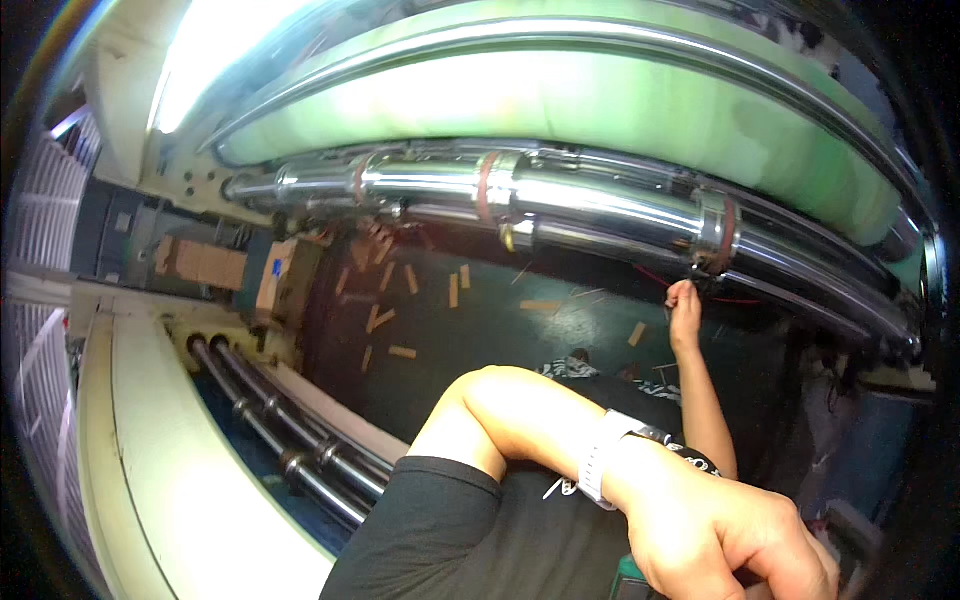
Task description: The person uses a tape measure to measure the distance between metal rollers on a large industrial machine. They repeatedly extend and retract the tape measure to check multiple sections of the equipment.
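Shaft of polished metal point(600, 205) spans my remote view, ringed by silver collars with reddish-brown bands, a pale green roller point(560, 95) above it. My right hand point(684, 306) is raised to the underside of the rightmost collar point(712, 228), fingers bunched narrowly together; from here I cannot tell whether they pinch anything or touch the metal. My left arm, in a black sleeve point(430, 490), crosses to the lower right, a white-strapped watch point(600, 465) on its wrist. That left hand point(730, 535) has its fingers curled, just beside a green object point(629, 578) cut off by the lower edge; whether it grips something, I cannot tell. Light brown strips point(540, 305) lie scattered on the dark floor beyond, near cardboard boxes point(205, 262).
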The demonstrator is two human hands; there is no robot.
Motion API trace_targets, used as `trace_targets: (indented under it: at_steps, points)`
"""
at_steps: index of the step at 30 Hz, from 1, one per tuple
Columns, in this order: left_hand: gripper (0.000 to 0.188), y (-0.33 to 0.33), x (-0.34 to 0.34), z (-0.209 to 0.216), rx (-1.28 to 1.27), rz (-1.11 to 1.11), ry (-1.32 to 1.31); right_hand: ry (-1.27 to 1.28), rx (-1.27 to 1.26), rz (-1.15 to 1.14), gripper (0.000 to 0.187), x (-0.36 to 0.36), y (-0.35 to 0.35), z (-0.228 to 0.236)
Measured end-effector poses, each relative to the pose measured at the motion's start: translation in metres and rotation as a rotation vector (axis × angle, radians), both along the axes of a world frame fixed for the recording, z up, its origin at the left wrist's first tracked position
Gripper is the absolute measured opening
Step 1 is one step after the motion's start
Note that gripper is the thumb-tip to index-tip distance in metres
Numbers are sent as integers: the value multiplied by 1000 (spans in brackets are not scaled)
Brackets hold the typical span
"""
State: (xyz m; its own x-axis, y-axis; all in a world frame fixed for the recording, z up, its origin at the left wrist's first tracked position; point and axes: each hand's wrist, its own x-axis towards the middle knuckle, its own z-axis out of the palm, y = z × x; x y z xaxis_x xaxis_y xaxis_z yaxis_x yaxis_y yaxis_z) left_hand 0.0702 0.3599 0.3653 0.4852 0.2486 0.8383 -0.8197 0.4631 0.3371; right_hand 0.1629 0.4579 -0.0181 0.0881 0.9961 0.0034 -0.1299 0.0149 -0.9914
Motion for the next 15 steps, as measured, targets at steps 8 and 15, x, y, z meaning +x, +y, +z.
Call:
trace_targets:
  at_steps: [8,15]
  points:
    - [35,7,-56,10,-231,-590,343,209,-11,-99,39,-19,0,-4]
    - [31,6,-54,-2,-203,-602,86,277,43,-109,48,-33,6,2]
